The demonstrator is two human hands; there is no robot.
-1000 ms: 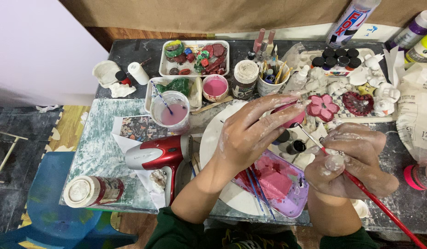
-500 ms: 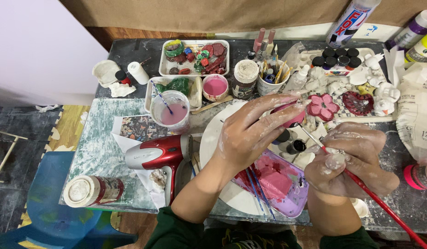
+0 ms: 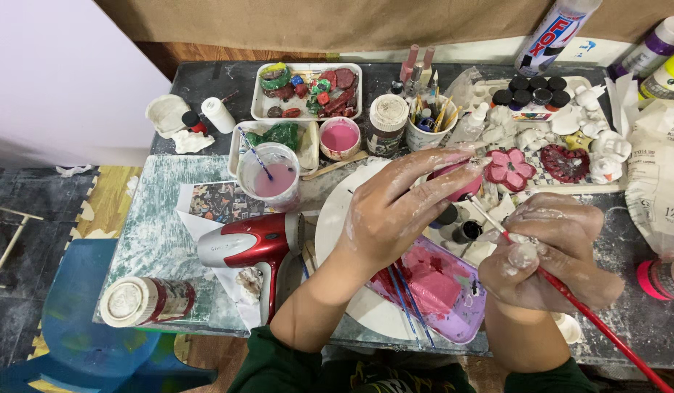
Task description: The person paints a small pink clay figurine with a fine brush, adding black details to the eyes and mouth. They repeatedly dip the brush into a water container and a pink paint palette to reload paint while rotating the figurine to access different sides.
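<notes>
My left hand, smeared with white plaster dust, reaches over the white round plate and grips a pink-painted piece with its fingertips. My right hand is closed around a thin red-handled paintbrush, whose tip points at the pink piece. A purple palette tray with pink paint lies under both wrists. A pink flower casting and a dark red heart casting lie just beyond the hands.
A red hair dryer, a cup of pink water, a pink paint pot, trays of painted pieces, a brush holder, small black-capped paint jars, bottles at the right edge and a lying can crowd the table.
</notes>
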